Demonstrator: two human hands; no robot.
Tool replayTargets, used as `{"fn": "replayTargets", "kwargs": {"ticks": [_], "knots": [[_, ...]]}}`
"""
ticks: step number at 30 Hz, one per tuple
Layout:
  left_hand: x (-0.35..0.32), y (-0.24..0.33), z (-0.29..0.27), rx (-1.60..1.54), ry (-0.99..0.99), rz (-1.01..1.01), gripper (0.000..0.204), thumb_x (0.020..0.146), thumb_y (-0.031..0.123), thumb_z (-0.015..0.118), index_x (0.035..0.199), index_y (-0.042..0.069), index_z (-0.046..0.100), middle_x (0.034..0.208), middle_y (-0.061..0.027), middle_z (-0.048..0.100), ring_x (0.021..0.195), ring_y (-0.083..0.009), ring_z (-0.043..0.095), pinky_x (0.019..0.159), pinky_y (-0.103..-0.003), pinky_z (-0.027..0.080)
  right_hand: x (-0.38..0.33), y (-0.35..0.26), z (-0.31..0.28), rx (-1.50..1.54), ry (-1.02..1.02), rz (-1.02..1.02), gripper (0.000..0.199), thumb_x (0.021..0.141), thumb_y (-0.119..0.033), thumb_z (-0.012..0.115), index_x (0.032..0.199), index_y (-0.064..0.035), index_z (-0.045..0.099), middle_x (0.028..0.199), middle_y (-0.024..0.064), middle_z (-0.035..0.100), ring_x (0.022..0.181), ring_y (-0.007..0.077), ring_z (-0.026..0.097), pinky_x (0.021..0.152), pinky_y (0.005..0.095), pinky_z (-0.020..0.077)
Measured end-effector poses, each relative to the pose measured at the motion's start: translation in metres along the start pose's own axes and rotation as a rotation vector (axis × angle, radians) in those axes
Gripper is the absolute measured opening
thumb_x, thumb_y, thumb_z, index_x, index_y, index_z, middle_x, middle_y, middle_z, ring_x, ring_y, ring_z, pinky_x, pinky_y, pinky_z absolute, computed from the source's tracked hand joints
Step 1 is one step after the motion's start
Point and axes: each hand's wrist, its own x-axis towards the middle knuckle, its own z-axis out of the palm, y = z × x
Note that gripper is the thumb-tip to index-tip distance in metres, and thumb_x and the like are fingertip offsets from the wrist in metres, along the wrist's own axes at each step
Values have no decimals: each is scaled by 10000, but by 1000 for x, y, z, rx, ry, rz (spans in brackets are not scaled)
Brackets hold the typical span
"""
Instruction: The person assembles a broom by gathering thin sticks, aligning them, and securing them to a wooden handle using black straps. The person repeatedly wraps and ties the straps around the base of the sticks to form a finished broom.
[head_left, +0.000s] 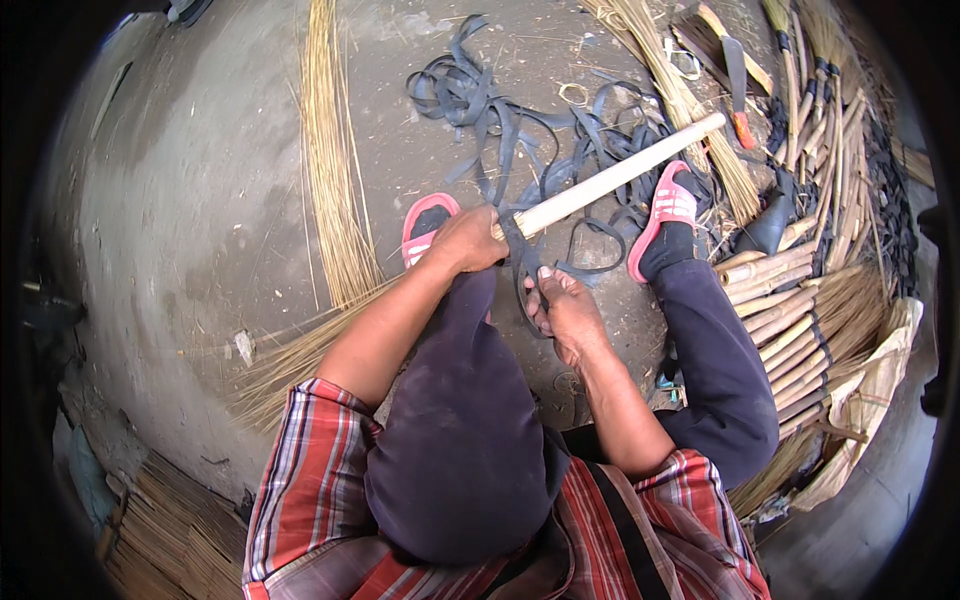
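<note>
My left hand point(470, 240) is closed round the neck of a straw broom, where its pale wooden handle point(630, 175) meets the bristles. The straw bristles point(290, 370) run out behind my left forearm to the lower left. A dark rubber strip point(517, 245) wraps the broom at the neck, just beside my left fingers. Its loose end hangs in a loop to my right hand point(568, 312), which pinches it. The handle points up to the right, above my right foot in a pink sandal point(668, 205).
Tangled rubber strips point(480, 100) lie on the floor ahead. A straw bundle point(335, 150) lies at left, another straw bundle point(690, 110) at right. Beyond it rests a knife point(736, 85) with an orange handle. Finished brooms point(790, 330) are stacked along my right side.
</note>
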Motion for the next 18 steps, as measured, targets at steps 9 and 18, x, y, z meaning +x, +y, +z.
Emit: {"fn": "replayTargets", "kwargs": {"ticks": [9,18], "knots": [[-15,0,25,364,346,60,508,896,301,723,1266,-31,620,1075,-269,734,1029,-386,728,950,-488,493,3,-16,5,58,-2,-12,257,1131,-267,503,1050,-73,651,732,3,618,521,60,419,475,226,311],[-10,-8,-9,108,73,66,538,856,342,769,1238,-3,612,1155,-254,699,1141,-380,663,983,-540,434,7,-29,1,68,-37,12,243,1119,-258,530,1064,-62,662,730,-19,574,536,62,409,468,212,295]]}}
